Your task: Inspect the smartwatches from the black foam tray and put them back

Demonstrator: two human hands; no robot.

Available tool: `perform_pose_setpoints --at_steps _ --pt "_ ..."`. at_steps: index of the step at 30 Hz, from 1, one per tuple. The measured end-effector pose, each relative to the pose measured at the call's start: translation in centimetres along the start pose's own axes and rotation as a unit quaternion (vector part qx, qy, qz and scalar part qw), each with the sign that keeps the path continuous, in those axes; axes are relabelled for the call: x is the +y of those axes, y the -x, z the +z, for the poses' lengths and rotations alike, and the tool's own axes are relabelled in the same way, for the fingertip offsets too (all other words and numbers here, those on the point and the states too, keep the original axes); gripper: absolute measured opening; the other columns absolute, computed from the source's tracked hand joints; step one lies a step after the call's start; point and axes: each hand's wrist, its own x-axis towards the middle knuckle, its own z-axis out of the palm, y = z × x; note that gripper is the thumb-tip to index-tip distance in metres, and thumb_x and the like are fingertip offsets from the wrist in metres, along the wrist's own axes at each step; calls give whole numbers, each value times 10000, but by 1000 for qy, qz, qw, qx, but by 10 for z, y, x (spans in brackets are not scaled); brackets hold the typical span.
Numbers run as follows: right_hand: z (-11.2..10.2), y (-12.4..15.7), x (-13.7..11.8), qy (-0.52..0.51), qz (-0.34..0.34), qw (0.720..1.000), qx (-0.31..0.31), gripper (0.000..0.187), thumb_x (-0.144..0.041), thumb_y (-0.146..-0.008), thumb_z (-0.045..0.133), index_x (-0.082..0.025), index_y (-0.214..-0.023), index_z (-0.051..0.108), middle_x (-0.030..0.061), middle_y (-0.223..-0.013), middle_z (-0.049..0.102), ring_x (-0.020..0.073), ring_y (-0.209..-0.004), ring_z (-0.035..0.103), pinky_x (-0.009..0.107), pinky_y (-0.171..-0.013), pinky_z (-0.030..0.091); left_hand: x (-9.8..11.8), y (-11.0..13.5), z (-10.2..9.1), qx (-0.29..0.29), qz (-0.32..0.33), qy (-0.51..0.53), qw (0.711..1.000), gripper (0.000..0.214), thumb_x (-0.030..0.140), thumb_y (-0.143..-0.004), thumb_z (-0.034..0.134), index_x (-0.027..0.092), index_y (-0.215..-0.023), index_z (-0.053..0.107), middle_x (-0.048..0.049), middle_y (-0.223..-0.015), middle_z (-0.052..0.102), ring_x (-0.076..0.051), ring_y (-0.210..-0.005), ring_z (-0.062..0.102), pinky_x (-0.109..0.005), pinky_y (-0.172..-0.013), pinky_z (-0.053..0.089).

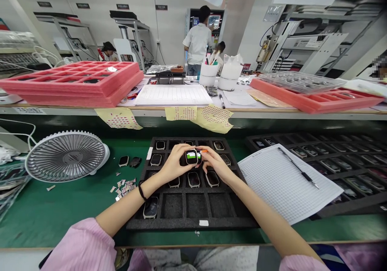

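My left hand (pixel 175 163) grips a smartwatch case (pixel 191 156) by its edge, with its screen lit white and green. Right behind it shows part of a second lit smartwatch (pixel 198 156), at the fingers of my right hand (pixel 214 161). Those fingers are bent around its edge, and a small orange spot shows by them. Both hands are above a black foam tray (pixel 193 224) with square pockets. Several pockets hold strapless watches with dark screens, such as one watch (pixel 194 179) below my hands and another (pixel 150 207) at the front left.
A grey fan (pixel 68 156), two small watch parts (pixel 129 161) and scattered paper bits (pixel 125 187) lie left. Gridded paper (pixel 287 182) with a pen (pixel 298 168) overlaps another filled black tray (pixel 356 170) at right. Red foam trays (pixel 72 81) stand on the shelf; people are beyond.
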Motion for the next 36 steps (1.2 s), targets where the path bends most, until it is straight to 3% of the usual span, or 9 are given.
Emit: perform_pose_setpoints --at_steps 5,11,16,22,25,31,36 --pt "9 2 11 77 -2 997 0 549 -504 -790 554 -205 -1241 461 -11 -784 529 -15 -424 407 125 -378 370 -3 1 -1 -47 32 -114 992 452 280 -778 670 188 -1198 533 -114 -1214 550 -262 -1130 494 -429 -950 395" --pt "11 6 9 93 -10 996 -9 558 -456 -808 555 -222 -1304 452 35 -968 577 -18 -485 423 123 -425 402 -6 8 1 -32 76 -190 978 430 128 -755 598 140 -1179 525 -135 -1193 569 -266 -1101 528 -413 -922 429" --pt "9 8 -5 40 8 999 -21 570 -418 -722 678 -193 -1225 533 65 -1088 572 1 -581 472 119 -455 424 -2 8 -1 18 119 -110 987 405 189 -706 667 152 -1094 556 -112 -1107 609 -230 -1036 575 -370 -899 463" --pt "7 12 -14 -93 66 988 -104 530 -327 -641 762 -170 -1125 612 60 -1041 612 69 -859 599 173 -745 534 11 7 -3 56 185 -54 980 433 207 -692 704 159 -1098 561 -95 -1060 638 -217 -1003 571 -379 -884 457" --pt "6 14 -16 -111 90 983 -114 555 -310 -610 784 -170 -1120 617 57 -1017 618 64 -819 605 190 -727 542 13 6 -3 68 187 -47 979 431 216 -685 722 158 -1081 563 -91 -1045 644 -217 -998 555 -389 -890 452" --pt "6 15 -17 -109 84 988 -74 539 -287 -591 792 -166 -1087 618 60 -1040 612 74 -831 607 197 -714 550 6 5 -1 29 197 -67 978 499 199 -711 712 165 -1174 530 -103 -1114 623 -222 -1066 534 -396 -918 447" --pt "8 13 -16 -99 80 989 -76 534 -269 -587 794 -157 -1076 609 47 -976 619 65 -819 602 167 -698 534 6 5 -1 20 197 -58 979 516 150 -712 685 183 -1199 516 -94 -1133 619 -221 -1064 540 -400 -915 449"
